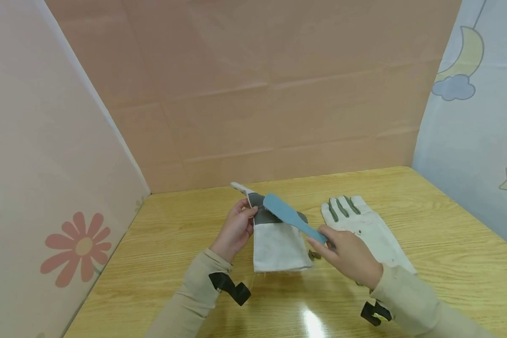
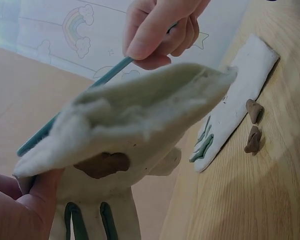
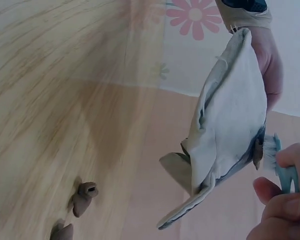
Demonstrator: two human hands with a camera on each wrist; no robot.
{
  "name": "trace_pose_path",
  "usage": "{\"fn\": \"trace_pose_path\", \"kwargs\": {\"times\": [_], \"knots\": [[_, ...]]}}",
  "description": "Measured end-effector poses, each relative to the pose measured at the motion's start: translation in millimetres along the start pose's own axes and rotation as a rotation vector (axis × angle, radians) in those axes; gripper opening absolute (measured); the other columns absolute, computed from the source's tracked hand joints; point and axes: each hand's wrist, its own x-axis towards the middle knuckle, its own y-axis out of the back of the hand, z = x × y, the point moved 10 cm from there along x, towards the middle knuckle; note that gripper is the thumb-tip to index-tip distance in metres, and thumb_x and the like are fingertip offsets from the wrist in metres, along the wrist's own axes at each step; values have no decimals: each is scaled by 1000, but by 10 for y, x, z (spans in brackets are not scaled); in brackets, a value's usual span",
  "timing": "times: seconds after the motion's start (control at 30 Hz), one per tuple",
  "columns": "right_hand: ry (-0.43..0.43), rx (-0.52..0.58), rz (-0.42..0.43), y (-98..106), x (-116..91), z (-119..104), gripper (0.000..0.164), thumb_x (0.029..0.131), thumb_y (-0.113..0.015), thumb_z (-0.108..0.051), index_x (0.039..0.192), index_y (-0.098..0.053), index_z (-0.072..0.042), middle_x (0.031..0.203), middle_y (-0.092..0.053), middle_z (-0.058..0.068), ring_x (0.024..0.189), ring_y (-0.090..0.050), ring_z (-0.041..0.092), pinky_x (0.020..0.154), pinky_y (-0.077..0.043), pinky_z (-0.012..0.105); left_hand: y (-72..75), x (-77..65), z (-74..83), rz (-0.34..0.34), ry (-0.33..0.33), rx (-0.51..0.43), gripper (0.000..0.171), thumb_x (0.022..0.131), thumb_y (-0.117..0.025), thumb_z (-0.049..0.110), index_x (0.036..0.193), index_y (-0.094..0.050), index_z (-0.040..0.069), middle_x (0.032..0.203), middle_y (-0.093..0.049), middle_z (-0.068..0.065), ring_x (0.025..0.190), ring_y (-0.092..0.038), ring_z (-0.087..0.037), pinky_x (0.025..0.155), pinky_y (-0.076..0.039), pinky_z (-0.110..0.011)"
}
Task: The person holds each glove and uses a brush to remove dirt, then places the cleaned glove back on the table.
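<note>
My left hand (image 1: 236,227) pinches a white work glove (image 1: 279,246) with a grey band by its left edge, thumb on top, and holds it up over the table. The cuff opening faces the left wrist camera, and a brown patch (image 2: 104,165) shows on the cloth below it. My right hand (image 1: 350,253) grips the handle of a light-blue brush (image 1: 285,211). Its pale bristles (image 3: 271,150) point at the glove's grey side, right at a brown lump (image 3: 258,152) there. The brush's back faces up in the head view.
A second white glove (image 1: 382,234) with green strips between the fingers lies flat on the wooden table (image 1: 165,249), right of the held one. Brown lumps (image 2: 254,111) lie on the wood beside it. Printed cloth walls (image 1: 253,94) stand behind and at both sides.
</note>
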Motion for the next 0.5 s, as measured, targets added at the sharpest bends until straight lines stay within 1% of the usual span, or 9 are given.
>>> {"fn": "trace_pose_path", "kwargs": {"times": [0.2,0.3,0.5], "knots": [[-19,7,-19,2,-52,76,17,94,-55,-25,79,-49,-19,50,-30,-14,42,-19,-4,42,-24,16,3,2,6,-3,3,-16,30,98,-35,3,127,-37,-3,88,-59,4,70,-62,-1,64,-51,-17],[-33,-1,-28,1,-69,106,19,94,-55,-26,78,-49,-19,50,-31,-13,42,-18,-4,41,-24,17,-1,1,6,-2,8,-17,30,98,-36,3,127,-37,-3,88,-59,4,70,-62,-2,64,-51,-17],[-29,-12,-16,17,-94,114,20,94,-55,-25,76,-48,-20,49,-29,-14,42,-17,-4,42,-22,16,6,-4,2,7,12,-8,29,98,-36,3,127,-38,-3,88,-60,3,69,-62,-2,64,-51,-17]]}}
